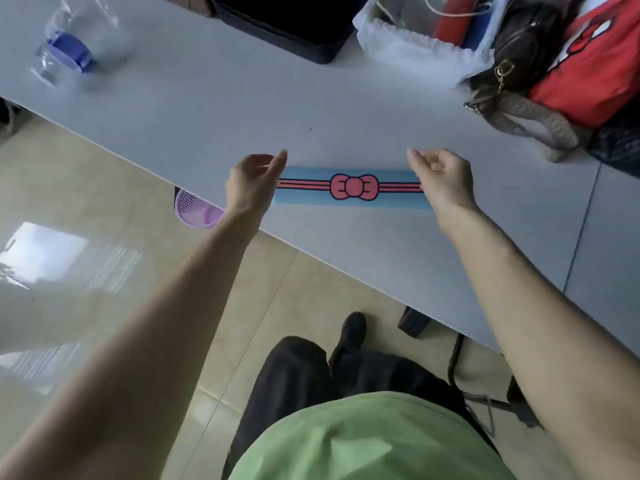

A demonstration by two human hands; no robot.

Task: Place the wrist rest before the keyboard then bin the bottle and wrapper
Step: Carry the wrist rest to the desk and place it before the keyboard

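Note:
A light blue wrist rest with a pink bow and pink stripes lies flat on the grey table, close to its front edge. My left hand hovers over the rest's left end, fingers spread and loose. My right hand hovers over the right end with loosely curled fingers. Both ends of the rest are hidden behind my hands. A crushed clear plastic bottle with a blue label lies at the table's far left. I see no keyboard or wrapper.
A purple mesh basket stands on the floor under the table edge. At the back are a black case, a white plastic bag holding red and blue items, a brown handbag and a red bag.

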